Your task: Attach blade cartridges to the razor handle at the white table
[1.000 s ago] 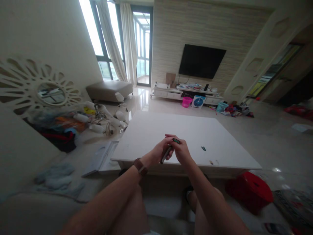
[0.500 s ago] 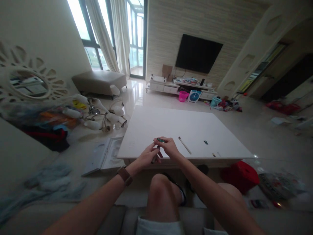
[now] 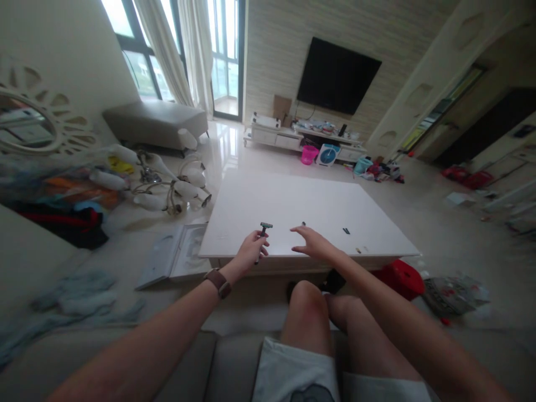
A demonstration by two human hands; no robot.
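Observation:
My left hand [image 3: 253, 245] is closed around the handle of a razor [image 3: 266, 225], which stands nearly upright with its head at the top. The hand is just above the near edge of the white table [image 3: 276, 195]. To its right, my right hand [image 3: 312, 241] is open, thumb and fingers apart, with nothing between them. Beneath or behind it lies a toothbrush [image 3: 304, 224]; only its dark head shows and the pale handle is hidden. Two small dark pieces [image 3: 346, 230] lie further right on the tabletop, and a small yellowish item [image 3: 358, 250] is near the front edge.
A red stool [image 3: 404, 279] and a plastic bag [image 3: 454, 298] are on the floor at the right. Left of the table lie an opened white box [image 3: 171, 257] and a chandelier with white shades [image 3: 167, 184]. A TV cabinet [image 3: 288, 137] stands across the room.
My right hand has let go of the razor head and moved right, opening over the toothbrush. The razor now stands in my left hand alone. The view has shifted slightly.

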